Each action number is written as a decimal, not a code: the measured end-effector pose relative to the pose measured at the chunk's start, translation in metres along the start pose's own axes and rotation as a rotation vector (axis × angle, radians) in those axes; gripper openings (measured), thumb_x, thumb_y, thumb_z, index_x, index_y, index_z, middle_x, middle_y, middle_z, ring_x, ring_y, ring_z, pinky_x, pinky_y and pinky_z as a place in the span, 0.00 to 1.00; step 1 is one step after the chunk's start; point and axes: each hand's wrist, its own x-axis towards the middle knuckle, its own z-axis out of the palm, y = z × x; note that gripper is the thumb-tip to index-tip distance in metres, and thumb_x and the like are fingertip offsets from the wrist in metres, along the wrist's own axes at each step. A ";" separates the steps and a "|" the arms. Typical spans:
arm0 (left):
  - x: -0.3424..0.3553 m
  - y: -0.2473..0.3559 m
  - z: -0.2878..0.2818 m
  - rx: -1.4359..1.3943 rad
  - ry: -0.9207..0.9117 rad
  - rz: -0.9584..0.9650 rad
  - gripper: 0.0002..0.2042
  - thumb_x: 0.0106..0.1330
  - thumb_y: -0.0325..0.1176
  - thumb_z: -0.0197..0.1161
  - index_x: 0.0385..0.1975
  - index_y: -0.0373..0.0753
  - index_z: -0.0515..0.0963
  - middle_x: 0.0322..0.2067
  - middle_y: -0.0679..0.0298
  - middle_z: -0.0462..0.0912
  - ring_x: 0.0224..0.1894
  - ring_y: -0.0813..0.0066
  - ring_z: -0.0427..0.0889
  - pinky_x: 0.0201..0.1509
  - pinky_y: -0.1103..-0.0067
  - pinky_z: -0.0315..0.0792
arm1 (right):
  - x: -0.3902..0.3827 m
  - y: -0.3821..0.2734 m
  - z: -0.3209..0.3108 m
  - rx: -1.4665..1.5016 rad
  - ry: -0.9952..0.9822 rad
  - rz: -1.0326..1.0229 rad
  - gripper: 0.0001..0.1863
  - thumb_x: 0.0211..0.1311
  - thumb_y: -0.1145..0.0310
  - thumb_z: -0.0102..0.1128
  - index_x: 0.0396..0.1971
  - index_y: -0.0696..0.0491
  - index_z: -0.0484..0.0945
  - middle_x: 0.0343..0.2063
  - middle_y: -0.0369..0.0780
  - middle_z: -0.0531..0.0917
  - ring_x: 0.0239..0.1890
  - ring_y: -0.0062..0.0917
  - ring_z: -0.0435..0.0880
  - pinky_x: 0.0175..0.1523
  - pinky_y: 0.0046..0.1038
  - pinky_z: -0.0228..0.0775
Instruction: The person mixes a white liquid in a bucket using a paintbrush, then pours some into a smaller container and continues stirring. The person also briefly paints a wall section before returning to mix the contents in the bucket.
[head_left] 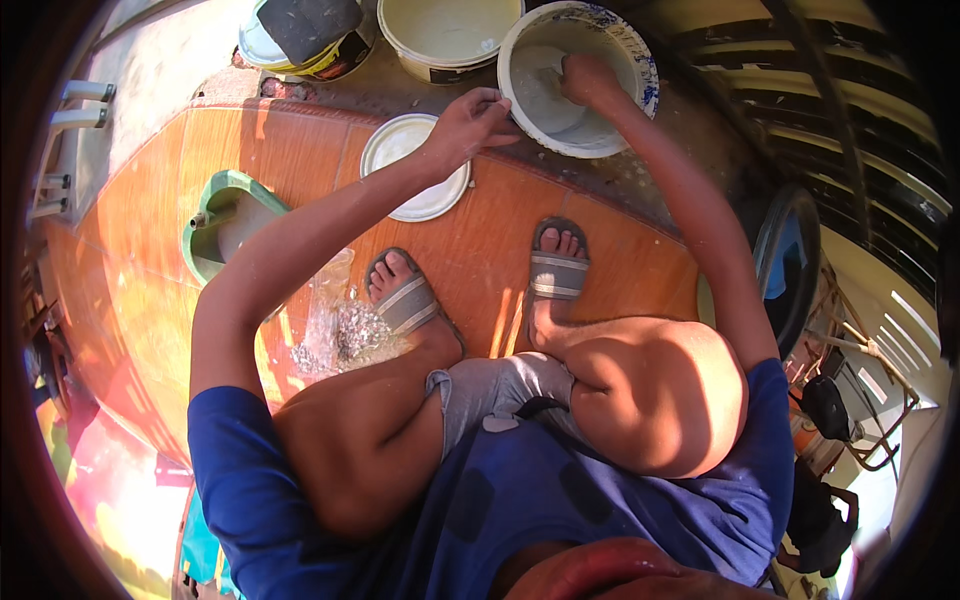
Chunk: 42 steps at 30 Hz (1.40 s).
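My left hand grips the near-left rim of a white bucket with paint-smeared edges and pale, murky liquid inside. Inside that bucket, my right hand is closed on something pale that I cannot make out clearly. A round white lid lies on the orange tiles just left of the bucket, under my left forearm. To the left of that bucket stands a second white bucket with cream-coloured contents. A yellow-and-black bucket has a dark flat piece on top.
My sandalled feet stand on orange tiles. A green trough and a wet spill with pale debris are at the left. A dark metal grille and dark tub line the right. A person shows at the lower right.
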 end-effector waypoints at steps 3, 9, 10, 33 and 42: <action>0.000 0.003 0.001 -0.001 -0.006 0.006 0.17 0.74 0.36 0.53 0.52 0.28 0.67 0.46 0.55 0.74 0.50 0.70 0.78 0.55 0.72 0.81 | -0.022 -0.019 -0.008 -0.061 0.049 0.015 0.14 0.59 0.63 0.59 0.40 0.56 0.83 0.38 0.50 0.84 0.42 0.44 0.84 0.48 0.42 0.75; -0.002 0.004 -0.002 -0.007 -0.021 0.013 0.17 0.73 0.37 0.54 0.52 0.29 0.67 0.47 0.56 0.74 0.50 0.69 0.78 0.55 0.71 0.81 | -0.095 -0.014 -0.062 0.342 0.131 0.017 0.16 0.58 0.64 0.57 0.41 0.58 0.82 0.37 0.51 0.84 0.41 0.46 0.83 0.48 0.40 0.74; -0.002 0.002 -0.003 -0.001 -0.021 0.017 0.17 0.73 0.37 0.54 0.52 0.29 0.68 0.47 0.56 0.74 0.50 0.69 0.78 0.54 0.71 0.81 | -0.111 -0.012 -0.072 0.392 0.154 0.053 0.16 0.60 0.63 0.57 0.41 0.58 0.81 0.37 0.51 0.84 0.41 0.46 0.83 0.48 0.39 0.73; 0.004 -0.009 -0.007 0.041 -0.004 0.043 0.17 0.73 0.39 0.56 0.50 0.31 0.69 0.45 0.58 0.78 0.46 0.71 0.80 0.53 0.74 0.77 | -0.135 0.017 -0.149 1.165 0.110 0.040 0.20 0.65 0.51 0.55 0.37 0.55 0.80 0.20 0.26 0.66 0.17 0.09 0.54 0.22 0.18 0.43; 0.005 -0.011 -0.008 0.028 -0.012 0.051 0.18 0.73 0.40 0.55 0.51 0.30 0.69 0.46 0.57 0.77 0.47 0.71 0.80 0.54 0.75 0.77 | 0.013 -0.062 -0.176 0.363 0.123 -0.279 0.21 0.59 0.53 0.56 0.24 0.58 0.81 0.19 0.39 0.80 0.22 0.27 0.77 0.33 0.31 0.69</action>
